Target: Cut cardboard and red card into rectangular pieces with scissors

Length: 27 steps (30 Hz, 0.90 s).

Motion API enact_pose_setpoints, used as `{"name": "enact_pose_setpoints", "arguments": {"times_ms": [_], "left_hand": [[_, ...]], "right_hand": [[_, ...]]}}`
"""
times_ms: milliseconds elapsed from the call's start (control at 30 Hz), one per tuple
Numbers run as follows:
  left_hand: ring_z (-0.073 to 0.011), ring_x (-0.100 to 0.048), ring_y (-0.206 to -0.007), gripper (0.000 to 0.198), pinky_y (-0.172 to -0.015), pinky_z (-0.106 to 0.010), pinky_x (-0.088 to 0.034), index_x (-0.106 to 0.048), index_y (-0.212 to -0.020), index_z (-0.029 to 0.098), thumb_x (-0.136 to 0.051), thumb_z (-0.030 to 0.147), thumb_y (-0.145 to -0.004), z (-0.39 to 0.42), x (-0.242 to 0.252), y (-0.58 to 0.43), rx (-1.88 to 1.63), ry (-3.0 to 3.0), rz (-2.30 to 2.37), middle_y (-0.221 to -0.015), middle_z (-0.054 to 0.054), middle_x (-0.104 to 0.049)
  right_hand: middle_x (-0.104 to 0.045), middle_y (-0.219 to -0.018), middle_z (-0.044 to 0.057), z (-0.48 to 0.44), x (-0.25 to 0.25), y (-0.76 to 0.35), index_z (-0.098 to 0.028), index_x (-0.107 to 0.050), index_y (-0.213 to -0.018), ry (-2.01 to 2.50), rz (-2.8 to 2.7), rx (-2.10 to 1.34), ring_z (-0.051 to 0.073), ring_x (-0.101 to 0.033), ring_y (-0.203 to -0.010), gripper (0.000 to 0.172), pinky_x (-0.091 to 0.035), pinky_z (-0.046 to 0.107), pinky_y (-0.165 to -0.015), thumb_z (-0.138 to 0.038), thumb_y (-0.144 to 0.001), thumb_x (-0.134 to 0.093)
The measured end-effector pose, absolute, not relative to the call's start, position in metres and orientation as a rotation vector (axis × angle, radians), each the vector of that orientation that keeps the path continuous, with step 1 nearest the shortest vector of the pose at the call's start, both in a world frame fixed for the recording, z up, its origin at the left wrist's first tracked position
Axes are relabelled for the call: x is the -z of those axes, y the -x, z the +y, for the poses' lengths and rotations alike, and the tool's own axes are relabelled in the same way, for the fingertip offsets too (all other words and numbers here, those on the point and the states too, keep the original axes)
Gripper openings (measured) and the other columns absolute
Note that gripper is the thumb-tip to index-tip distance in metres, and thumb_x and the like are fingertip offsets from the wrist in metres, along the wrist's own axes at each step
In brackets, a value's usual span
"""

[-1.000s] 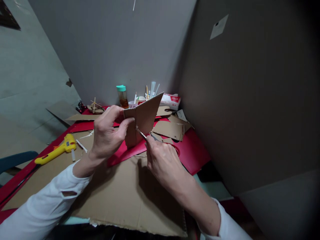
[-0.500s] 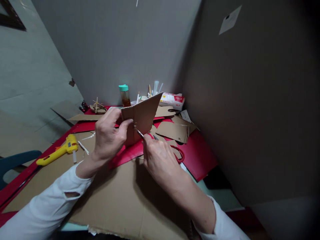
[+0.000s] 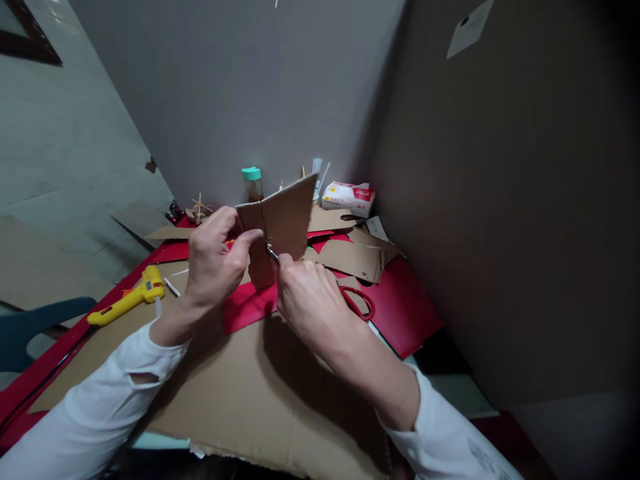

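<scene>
My left hand [image 3: 215, 257] is closed on the left edge of an upright piece of cardboard [image 3: 290, 217], its thumb flat against the near face. A vertical crease or cut runs down this piece by the thumb. In my right hand [image 3: 315, 300] is a slim metal-tipped tool [image 3: 273, 253]; its handle is hidden by the fingers, so its exact kind does not show. The tip touches the cardboard along the crease, where small torn bits stick out. Behind my right hand lie red-handled scissors [image 3: 370, 310], partly covered. Under both hands spreads a large cardboard sheet [image 3: 225, 413].
A yellow glue gun [image 3: 127, 300] lies on the left with its cord. Cardboard offcuts [image 3: 353, 260] and a red sheet [image 3: 410, 313] are at right. Toward the wall stand a teal-capped bottle [image 3: 251, 180] and a tissue pack [image 3: 349, 198]. A blue chair [image 3: 40, 327] is at left.
The held cardboard has turned and shifted slightly left. My right hand has moved a little left and up, with the tool tip now closer in against the cardboard. The view has shifted slightly.
</scene>
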<state>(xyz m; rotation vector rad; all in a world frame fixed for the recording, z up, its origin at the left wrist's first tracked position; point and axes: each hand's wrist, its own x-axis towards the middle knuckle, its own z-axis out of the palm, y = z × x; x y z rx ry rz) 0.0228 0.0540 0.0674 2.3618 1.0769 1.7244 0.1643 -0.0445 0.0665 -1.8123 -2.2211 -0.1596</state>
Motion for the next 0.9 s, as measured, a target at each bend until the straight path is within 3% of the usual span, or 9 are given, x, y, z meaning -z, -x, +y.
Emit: {"name": "enact_pose_setpoints", "arguments": {"times_ms": [167,400,667,900], "left_hand": [[-0.0149,-0.041,-0.059,0.022,-0.055,-0.032,-0.034,-0.048,-0.069,0.023,-0.063,0.014,-0.081,0.059,-0.064,-0.028,-1.783,-2.364,1.099,-0.066,0.004,-0.044],[-0.0149,-0.041,-0.059,0.017,-0.055,-0.032,-0.034,-0.053,-0.071,0.022,-0.064,0.013,-0.081,0.062,-0.065,-0.029,-1.750,-2.363,1.067,-0.066,0.004,-0.045],[-0.0149,-0.043,-0.059,0.017,-0.054,-0.032,-0.036,-0.054,-0.071,0.023,-0.064,0.013,-0.080,0.062,-0.069,-0.027,-1.707,-2.346,1.035,-0.066,0.003,-0.047],[-0.0168,-0.050,-0.065,0.013,-0.059,-0.033,-0.042,-0.056,-0.077,0.023,-0.062,0.013,-0.081,0.063,-0.062,-0.033,-1.693,-2.403,0.998,-0.073,0.002,-0.052]], "right_hand": [[-0.068,-0.093,0.015,-0.043,-0.058,-0.162,-0.008,-0.051,-0.122,1.821,-2.244,0.160,0.027,-0.067,-0.095,0.032,-0.047,0.034,-0.073,-0.003,-0.093,-0.037],[-0.069,-0.083,0.013,-0.056,-0.040,-0.169,-0.008,-0.053,-0.119,1.918,-2.265,0.063,0.028,-0.068,-0.081,0.032,-0.044,0.035,-0.063,-0.004,-0.090,-0.040],[-0.068,-0.090,0.015,-0.036,-0.060,-0.161,-0.010,-0.055,-0.112,1.869,-2.288,0.065,0.025,-0.067,-0.085,0.026,-0.047,0.033,-0.070,-0.005,-0.094,-0.036],[-0.068,-0.086,0.014,-0.042,-0.040,-0.164,-0.009,-0.053,-0.116,1.889,-2.296,0.029,0.028,-0.068,-0.083,0.029,-0.046,0.035,-0.068,-0.004,-0.090,-0.040]]}}
